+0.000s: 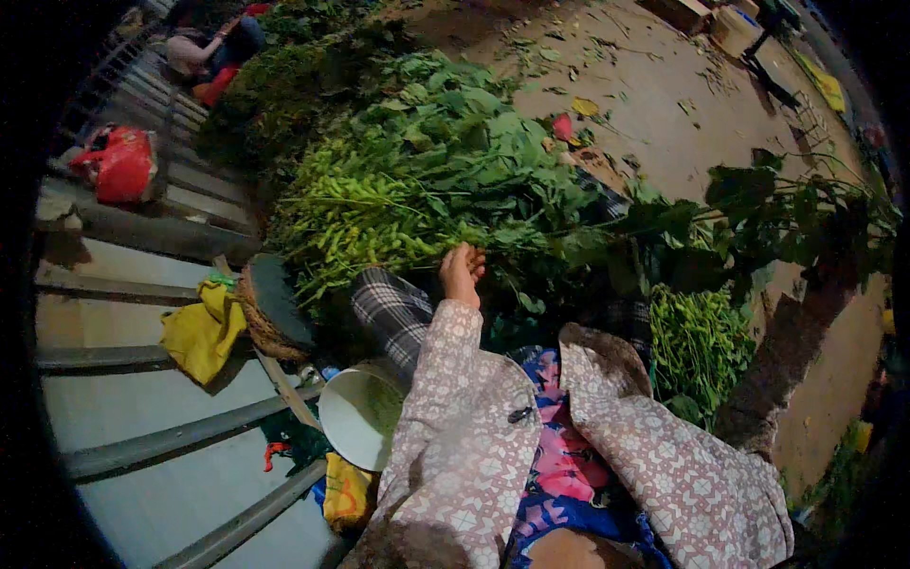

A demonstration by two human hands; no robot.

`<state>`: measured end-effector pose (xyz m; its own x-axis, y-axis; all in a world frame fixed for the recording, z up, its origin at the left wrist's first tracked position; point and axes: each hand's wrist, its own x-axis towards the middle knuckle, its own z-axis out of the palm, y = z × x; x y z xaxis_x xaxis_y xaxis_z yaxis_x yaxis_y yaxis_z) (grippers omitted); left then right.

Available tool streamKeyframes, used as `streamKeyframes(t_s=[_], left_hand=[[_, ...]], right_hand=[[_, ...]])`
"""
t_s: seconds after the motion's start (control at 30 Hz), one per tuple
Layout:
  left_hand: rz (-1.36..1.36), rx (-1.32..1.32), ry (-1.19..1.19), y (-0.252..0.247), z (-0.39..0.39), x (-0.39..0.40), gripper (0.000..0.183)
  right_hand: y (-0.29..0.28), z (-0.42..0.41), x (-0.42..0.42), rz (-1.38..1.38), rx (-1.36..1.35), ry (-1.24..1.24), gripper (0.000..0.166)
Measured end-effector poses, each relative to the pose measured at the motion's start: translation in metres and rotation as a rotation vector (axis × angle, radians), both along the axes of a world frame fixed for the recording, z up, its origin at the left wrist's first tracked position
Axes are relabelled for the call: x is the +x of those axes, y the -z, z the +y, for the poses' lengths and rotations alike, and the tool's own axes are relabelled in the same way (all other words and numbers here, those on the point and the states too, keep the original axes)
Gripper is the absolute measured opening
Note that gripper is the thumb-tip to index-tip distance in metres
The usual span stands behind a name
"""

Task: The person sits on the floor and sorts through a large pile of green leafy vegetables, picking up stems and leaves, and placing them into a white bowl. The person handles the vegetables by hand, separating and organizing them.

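My left hand reaches out from a patterned sleeve to the near edge of a large heap of leafy green plants. Its fingers curl beside clusters of plump green pods, probably soybeans; whether they grip a stem is unclear. My right hand is out of view, though its sleeve shows at the lower right. Beyond that sleeve lies a bundle of podded stems. Dark leafy stalks stretch across the right side. By my left leg stands a white bucket with something greenish inside.
A round stool-like seat with a woven side and a yellow cloth or bag are at left. A red bag rests on slats. Another person sits at far left. Leaf litter covers parts of the floor.
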<state>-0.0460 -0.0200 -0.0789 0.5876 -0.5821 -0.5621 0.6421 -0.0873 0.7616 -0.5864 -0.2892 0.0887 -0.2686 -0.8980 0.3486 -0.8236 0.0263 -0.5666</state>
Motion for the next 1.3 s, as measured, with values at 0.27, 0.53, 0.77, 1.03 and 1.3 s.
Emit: streamKeyframes(t_s=[0.27, 0.53, 0.77, 1.03, 1.3], left_hand=[[-0.205, 0.156, -0.077, 0.018, -0.017, -0.006, 0.031], [-0.054, 0.204, -0.223, 0.03, 0.008, -0.006, 0.034], [0.279, 0.021, -0.365, 0.023, -0.001, -0.005, 0.045], [-0.095, 0.06, -0.448, -0.008, -0.009, -0.017, 0.018], [-0.322, -0.286, -0.418, -0.123, -0.004, 0.015, 0.019]], right_hand=[[0.05, 0.131, 0.205, -0.131, -0.178, -0.565, 0.03], [0.179, 0.199, 0.199, 0.025, 0.189, -0.709, 0.033], [0.192, 0.17, -0.138, 0.315, 0.36, -0.229, 0.036], [0.227, 0.173, 0.007, -0.172, 0.417, -0.34, 0.032], [0.083, 0.15, 0.201, -0.657, 0.335, -0.701, 0.034]])
